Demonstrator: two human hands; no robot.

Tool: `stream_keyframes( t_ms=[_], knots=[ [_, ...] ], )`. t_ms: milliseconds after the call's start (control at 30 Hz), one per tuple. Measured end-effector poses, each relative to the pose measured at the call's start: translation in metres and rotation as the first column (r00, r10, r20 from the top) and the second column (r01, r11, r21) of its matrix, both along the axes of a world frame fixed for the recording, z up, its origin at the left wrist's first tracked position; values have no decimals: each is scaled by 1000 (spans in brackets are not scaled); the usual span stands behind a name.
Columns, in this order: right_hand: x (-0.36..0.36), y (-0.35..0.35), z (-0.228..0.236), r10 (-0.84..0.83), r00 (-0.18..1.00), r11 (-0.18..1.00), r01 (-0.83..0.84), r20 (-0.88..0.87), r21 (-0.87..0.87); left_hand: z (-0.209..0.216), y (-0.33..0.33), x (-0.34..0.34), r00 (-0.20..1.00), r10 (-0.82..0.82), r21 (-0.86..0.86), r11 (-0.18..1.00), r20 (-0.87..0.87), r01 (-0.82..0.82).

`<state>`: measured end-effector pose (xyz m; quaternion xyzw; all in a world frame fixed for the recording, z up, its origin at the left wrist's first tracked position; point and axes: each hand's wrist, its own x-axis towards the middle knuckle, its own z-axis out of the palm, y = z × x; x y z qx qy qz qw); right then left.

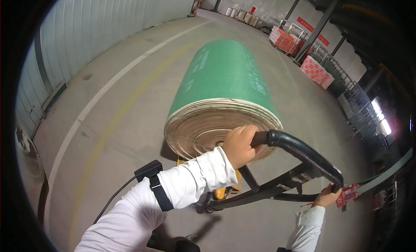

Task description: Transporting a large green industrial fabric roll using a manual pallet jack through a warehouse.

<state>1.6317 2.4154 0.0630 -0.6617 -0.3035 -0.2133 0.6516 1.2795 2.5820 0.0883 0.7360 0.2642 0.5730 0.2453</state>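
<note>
A large roll of green sheet material (223,72) lies on its side ahead of me, its layered brown end facing me. Under it show yellow parts of a pallet jack (220,193). My left hand (240,146) is wrapped round the left end of the jack's black looped handle (303,152), just in front of the roll's end. Lower and to the right, my right hand (328,195) grips the other side of the same handle. The handle tilts toward me and to the right. Most of the jack's forks are hidden beneath the roll.
A pale corrugated wall (99,22) runs along the left, with a white floor line (117,76) near it. Another roll (28,165) stands at the left edge. Stacked red-and-white packages (316,71) and metal racks line the right. Several small rolls (242,16) stand far back.
</note>
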Motion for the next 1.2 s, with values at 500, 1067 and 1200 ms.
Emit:
stream_keyframes(
  t_ms=[500,1067,1200],
  knots=[
    [13,215,16,147,985,983,-155,-86,-100,-34,158,44,885,464,17,885,50,-465],
    [76,456,27,181,983,977,-176,31,-122,0,360,107,826,561,-18,828,66,-561],
    [97,518,6,298,954,954,-296,-32,55,-16,408,117,836,549,-15,836,0,-549]
  ],
)
